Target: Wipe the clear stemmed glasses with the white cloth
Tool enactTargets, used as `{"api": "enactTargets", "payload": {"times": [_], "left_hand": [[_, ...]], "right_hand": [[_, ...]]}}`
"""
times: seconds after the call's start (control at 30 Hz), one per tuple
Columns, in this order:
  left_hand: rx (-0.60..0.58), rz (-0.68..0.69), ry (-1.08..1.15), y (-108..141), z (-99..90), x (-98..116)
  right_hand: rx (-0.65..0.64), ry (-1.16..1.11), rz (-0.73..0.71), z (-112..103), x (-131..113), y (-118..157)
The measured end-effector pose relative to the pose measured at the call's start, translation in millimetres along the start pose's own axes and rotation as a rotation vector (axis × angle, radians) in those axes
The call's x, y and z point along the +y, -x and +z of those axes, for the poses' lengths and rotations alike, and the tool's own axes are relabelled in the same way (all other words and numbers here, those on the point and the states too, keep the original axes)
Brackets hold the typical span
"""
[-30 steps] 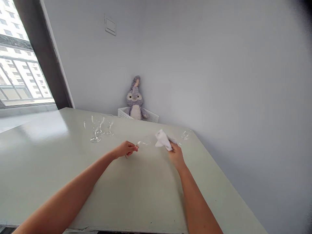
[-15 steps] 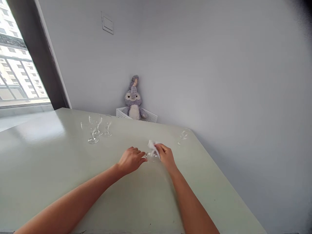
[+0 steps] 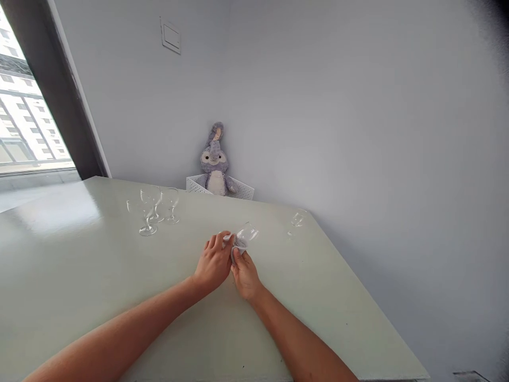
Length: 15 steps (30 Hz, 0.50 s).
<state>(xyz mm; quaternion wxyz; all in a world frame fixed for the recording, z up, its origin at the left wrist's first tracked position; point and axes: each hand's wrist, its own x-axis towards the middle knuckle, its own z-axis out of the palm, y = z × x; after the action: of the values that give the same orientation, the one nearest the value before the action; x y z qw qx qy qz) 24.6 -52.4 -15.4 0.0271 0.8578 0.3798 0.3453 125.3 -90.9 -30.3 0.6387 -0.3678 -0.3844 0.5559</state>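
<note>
A clear stemmed wine glass [image 3: 248, 231] is held tilted over the table, its bowl pointing up and to the right. My left hand [image 3: 213, 262] is closed at the foot end of that glass; its fingers partly hide the stem. From below, my right hand [image 3: 245, 273] presses a white cloth [image 3: 240, 244] around the stem and lower bowl, thumb on top. Both hands nearly touch. To the left, three similar glasses stand upright in a group, the nearest one being a glass [image 3: 148, 229] close to the others. Another glass [image 3: 297, 218] appears to lie on its side at right.
The pale green table [image 3: 191, 329] narrows toward a corner between grey walls. Behind its far edge, a plush rabbit [image 3: 217, 180] sits in a white perforated basket [image 3: 246, 193]. A window [image 3: 32, 116] is at far left, with a wall switch [image 3: 171, 37] nearby.
My right hand has moved from the bowl leftward to the stem, bringing the cloth along. The glass has turned from lying low to tilted upward. My left hand keeps its foot end.
</note>
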Motion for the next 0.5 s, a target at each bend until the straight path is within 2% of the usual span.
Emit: {"api": "enactTargets", "payload": {"times": [0.07,0.13,0.23,0.3,0.4,0.5], "left_hand": [[-0.009,0.013,0.097,-0.5,-1.6,2.2],[-0.115,-0.057,0.339,-4.1,-5.1,1.3],[-0.343,-0.314,0.890,-12.0,-11.3,-4.2],[-0.430,-0.472,1.215,-15.6,-14.1,-7.7],[-0.443,-0.573,1.490,-17.2,-15.4,-10.1],[-0.377,-0.611,1.550,-18.0,-16.5,-10.1]], "right_hand": [[0.023,-0.017,0.006,-3.5,-3.4,-1.3],[0.053,-0.020,0.036,-8.4,-8.5,-3.6],[0.065,-0.045,0.104,-14.2,-15.5,-5.2],[0.006,-0.083,0.174,-15.5,-18.0,-4.0],[-0.127,-0.145,0.303,-15.0,-19.2,-1.3],[-0.181,-0.168,0.321,-15.4,-21.5,-0.8]]}}
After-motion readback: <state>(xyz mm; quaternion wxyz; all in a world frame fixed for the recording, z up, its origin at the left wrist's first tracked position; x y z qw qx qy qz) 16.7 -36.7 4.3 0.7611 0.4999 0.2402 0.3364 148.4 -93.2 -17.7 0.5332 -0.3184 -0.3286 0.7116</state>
